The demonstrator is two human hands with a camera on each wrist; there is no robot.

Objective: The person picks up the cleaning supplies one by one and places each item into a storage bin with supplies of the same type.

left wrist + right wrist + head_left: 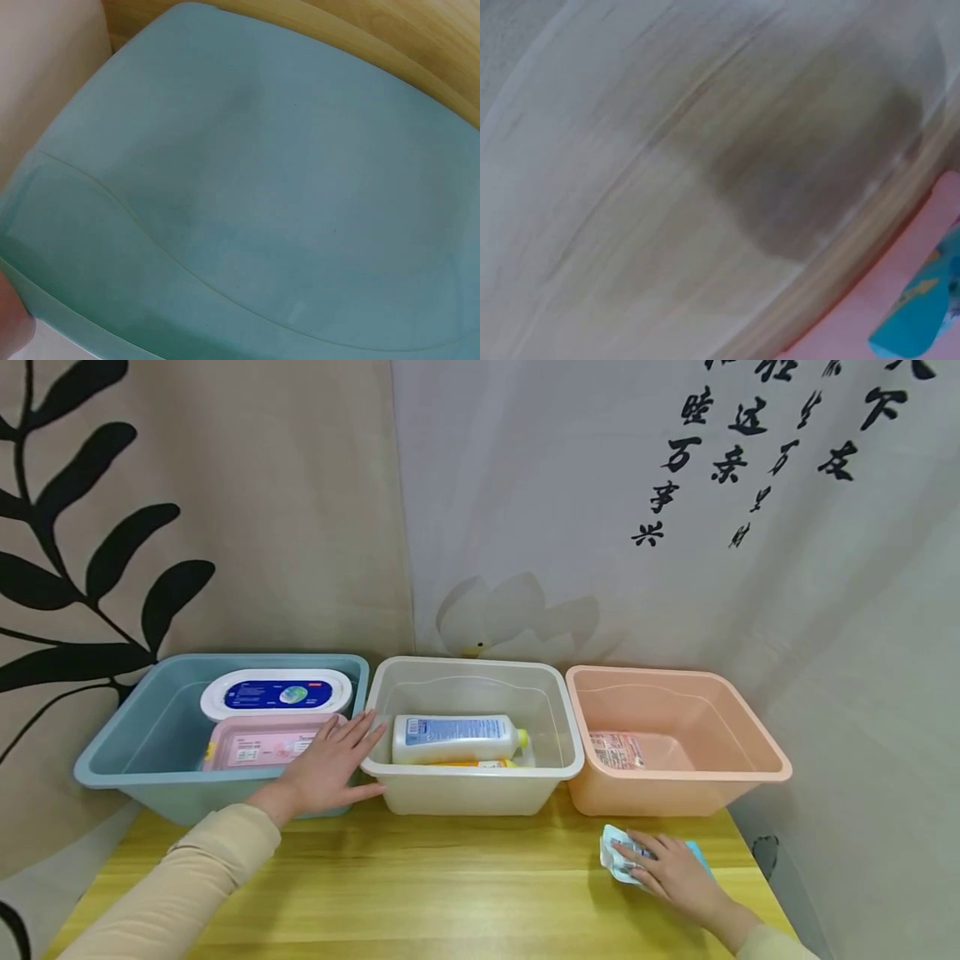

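Observation:
My left hand (326, 772) lies with fingers spread at the right end of the blue bin (131, 768), its fingertips close to the cream bin (465, 795). In the left wrist view a fingertip (13, 322) shows right at the blue bin's rim. Inside that bin are a white wipes box with a dark blue label (277, 695) and a pink pack (247, 745), partly behind the hand. My right hand (678, 872) grips a light blue soft packet (617, 858) in front of the peach bin (660, 795). One bright blue corner of the packet (911, 322) appears in the right wrist view.
The cream bin contains a white bottle with a yellow cap (453, 739) and a yellow-orange item (480, 764) beside it. A red-and-white packet (617, 750) lies in the peach bin. All three bins stand in a row on the wooden table (450, 885), against a curtain (510, 510).

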